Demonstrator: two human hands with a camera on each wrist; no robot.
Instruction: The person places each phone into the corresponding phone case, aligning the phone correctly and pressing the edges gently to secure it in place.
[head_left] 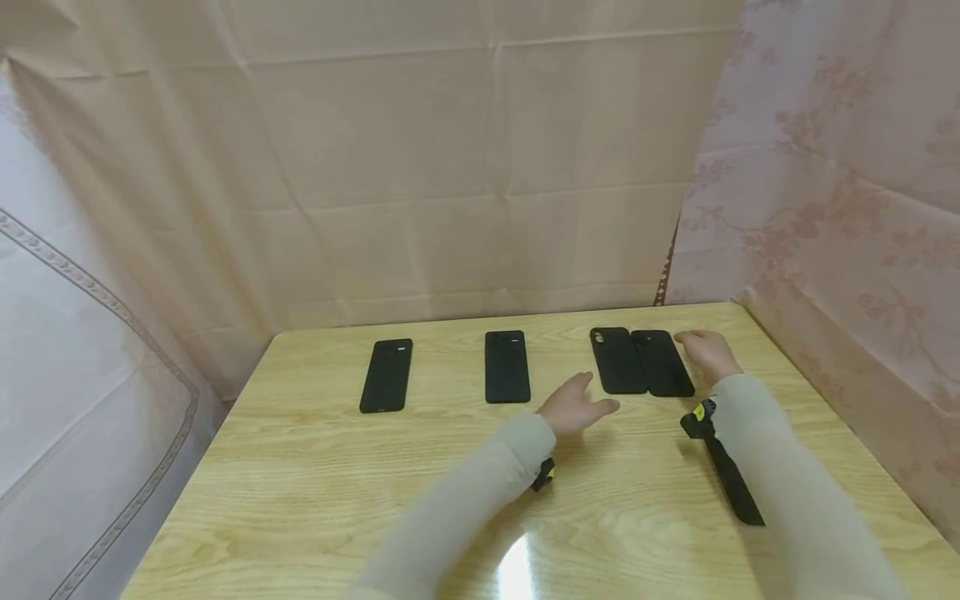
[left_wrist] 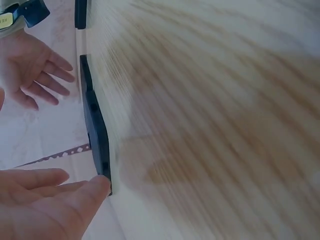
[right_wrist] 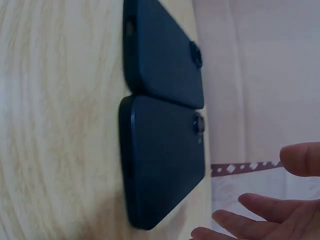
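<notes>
Two black smartphones lie flat side by side at the table's back right, their raised cameras toward the back: the left one (head_left: 618, 362) and the right one (head_left: 662, 364). In the right wrist view, the edges of the left phone (right_wrist: 165, 55) and right phone (right_wrist: 162, 160) meet. My left hand (head_left: 573, 406) hovers in front of the left phone, thumb and fingers spread, holding nothing. Beyond the right phone's outer edge is my right hand (head_left: 707, 354). The right wrist view shows this hand (right_wrist: 280, 215) with its fingers extended and nothing in them.
Two more black phones lie apart toward the back, one at middle (head_left: 507, 367) and one at left (head_left: 387, 375). Another dark flat object (head_left: 735, 483) is partly hidden by my right forearm. Curtains (head_left: 450, 167) hang behind and beside the wooden table (head_left: 300, 500).
</notes>
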